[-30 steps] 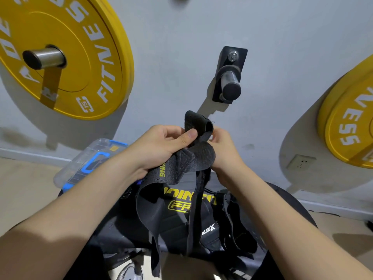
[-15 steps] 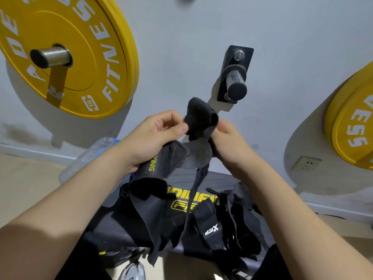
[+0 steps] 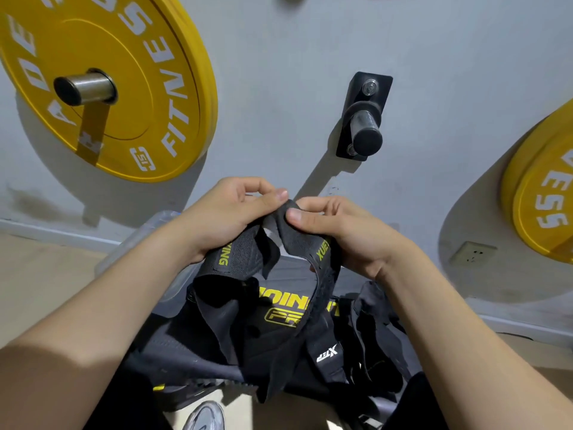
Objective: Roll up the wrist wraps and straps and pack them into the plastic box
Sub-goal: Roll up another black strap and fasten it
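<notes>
Head camera looks down both bare forearms, which reach forward and meet in the middle. The left hand has its fingers curled under and its thumb laid flat along the top, pinching one side of a black wrist wrap. The right hand, just beside it, pinches the other side, with the thumb on the near face and the fingers curled behind.

The wrap peaks in a fold between the two thumbs. From there it falls away in two limbs. One limb, lettered in yellow, bends under the left palm. The other, longer limb runs down below the right hand toward the person and trails onto a black bench pad with yellow print.

Under the right wrist lies a tangle of black straps; how many cannot be counted. The clear plastic box sits beyond the left wrist, mostly hidden by that forearm, so its contents cannot be made out. Beyond the hands, a yellow weight plate hangs on the wall past the left hand, and another yellow plate, past the right, is cut off by the frame.
</notes>
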